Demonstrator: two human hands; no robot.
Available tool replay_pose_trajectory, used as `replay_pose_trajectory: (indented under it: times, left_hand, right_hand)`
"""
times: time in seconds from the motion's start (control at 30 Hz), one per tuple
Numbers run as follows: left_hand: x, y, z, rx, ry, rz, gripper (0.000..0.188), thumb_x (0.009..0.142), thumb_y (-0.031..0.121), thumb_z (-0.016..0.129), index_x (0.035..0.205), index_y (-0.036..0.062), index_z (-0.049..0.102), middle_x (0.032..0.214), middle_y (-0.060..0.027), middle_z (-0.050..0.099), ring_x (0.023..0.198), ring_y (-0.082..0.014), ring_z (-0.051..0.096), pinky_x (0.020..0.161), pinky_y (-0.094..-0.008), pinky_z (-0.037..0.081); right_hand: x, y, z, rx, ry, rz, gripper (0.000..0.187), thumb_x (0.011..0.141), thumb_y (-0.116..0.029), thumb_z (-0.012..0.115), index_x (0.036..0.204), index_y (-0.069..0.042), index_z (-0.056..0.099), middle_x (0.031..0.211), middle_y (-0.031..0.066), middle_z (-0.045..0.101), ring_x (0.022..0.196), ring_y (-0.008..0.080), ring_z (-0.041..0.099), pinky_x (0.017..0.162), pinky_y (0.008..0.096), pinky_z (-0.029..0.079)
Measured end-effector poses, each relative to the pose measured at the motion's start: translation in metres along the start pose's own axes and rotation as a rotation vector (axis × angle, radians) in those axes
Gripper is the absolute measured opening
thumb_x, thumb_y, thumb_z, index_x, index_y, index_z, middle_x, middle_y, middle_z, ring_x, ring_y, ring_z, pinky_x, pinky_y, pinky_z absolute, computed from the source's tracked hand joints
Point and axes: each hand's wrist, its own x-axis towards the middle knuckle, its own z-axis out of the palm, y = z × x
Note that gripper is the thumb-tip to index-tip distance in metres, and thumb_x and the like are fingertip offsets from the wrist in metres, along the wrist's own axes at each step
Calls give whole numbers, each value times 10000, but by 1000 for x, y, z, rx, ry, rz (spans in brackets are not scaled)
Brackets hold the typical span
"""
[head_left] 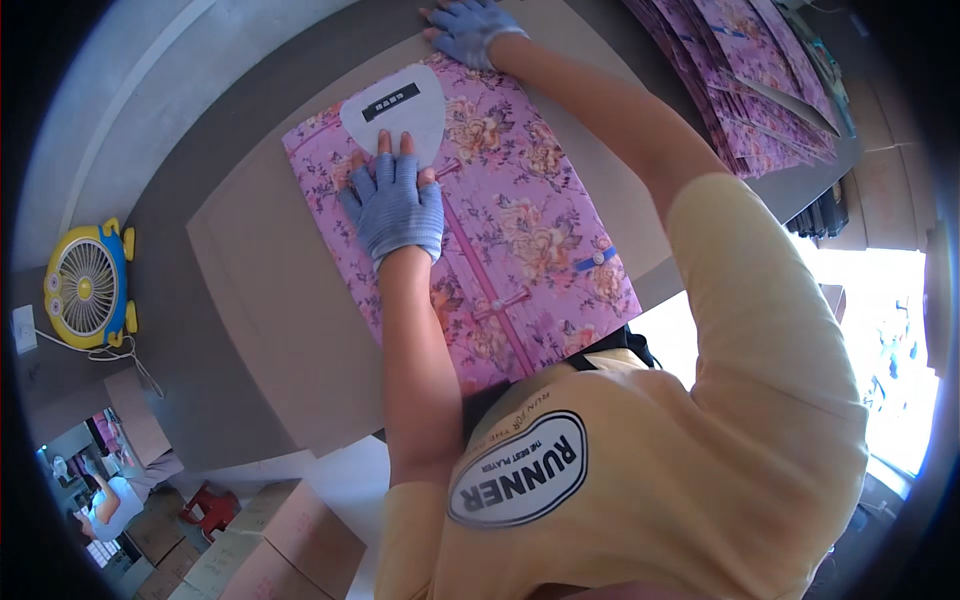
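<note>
Head view: a flat pink floral panel (540, 240), printed with roses and pink ribbon bands, lies aslant in the upper centre of the frame, its lower edge near the wearer's yellow shirt (650, 460). Beneath it extends a brown cardboard sheet (290, 300), itself resting on a dark grey table (175, 270). The left hand (397, 205), in a blue-grey fingerless glove, is laid palm down on the panel; its fingers are extended and closed on nothing, the longest tips touching the lower part of a white rounded patch (425, 130) that bears a dark label. The right hand (470, 32), similarly gloved, reaches to the panel's upper edge at the top of the frame, fingers pointing left; whether they grip anything cannot be told. A stack of floral pieces (760, 100) occupies the upper right. At the left margin stands a yellow-and-blue fan (88, 285) with a white cable (130, 355). Cardboard boxes (270, 540), a red stool (210, 510) and another person (115, 505) appear at lower left.
</note>
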Motion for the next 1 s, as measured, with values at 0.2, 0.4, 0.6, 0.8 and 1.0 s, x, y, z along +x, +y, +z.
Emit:
replay_pose_trajectory:
  times: [0.2, 0.4, 0.6, 0.8, 1.0]
  left_hand:
    - [2, -4, 11, 79, -46, -3, 545, 939, 463, 367, 1459, 306, 318, 1543, 50, 265, 1371, -307, 293, 1129, -516, 140]
    - [3, -5, 13, 48, 1, -20, 521, 950, 455, 309, 1443, 291, 349, 1533, 42, 288, 1373, -284, 281, 1133, -501, 142]
    - [3, 7, 12, 118, 24, -48, 514, 959, 450, 285, 1447, 298, 339, 1532, 41, 290, 1370, -276, 291, 1115, -516, 171]
    - [-1, 8, 4, 83, 33, -70, 522, 945, 445, 310, 1427, 259, 389, 1529, 19, 301, 1362, -295, 303, 1089, -537, 207]
    - [-7, 17, 6, 107, 52, -74, 509, 949, 436, 332, 1421, 257, 395, 1517, 22, 323, 1363, -281, 308, 1090, -536, 204]
  right_hand:
    - [-61, -28, -15, 127, -12, -66, 557, 953, -429, 377, 1410, -110, 384, 1476, 154, 345, 1387, 333, 278, 1141, 488, 200]
    - [-290, -85, -97, 130, -130, -135, 608, 931, -499, 404, 1425, -146, 367, 1515, 104, 298, 1414, 289, 240, 1156, 455, 191]
    - [-413, -123, -125, 245, -270, 29, 647, 832, -415, 537, 1397, -127, 408, 1465, 161, 348, 1365, 302, 330, 1115, 484, 259]
    - [-332, -94, -161, 476, -445, 57, 463, 854, -304, 550, 1261, -83, 538, 1243, 186, 526, 1141, 358, 513, 952, 465, 433]
    - [-210, -55, -58, 66, -42, -112, 603, 951, -486, 379, 1443, -140, 328, 1510, 172, 265, 1404, 337, 235, 1146, 455, 199]
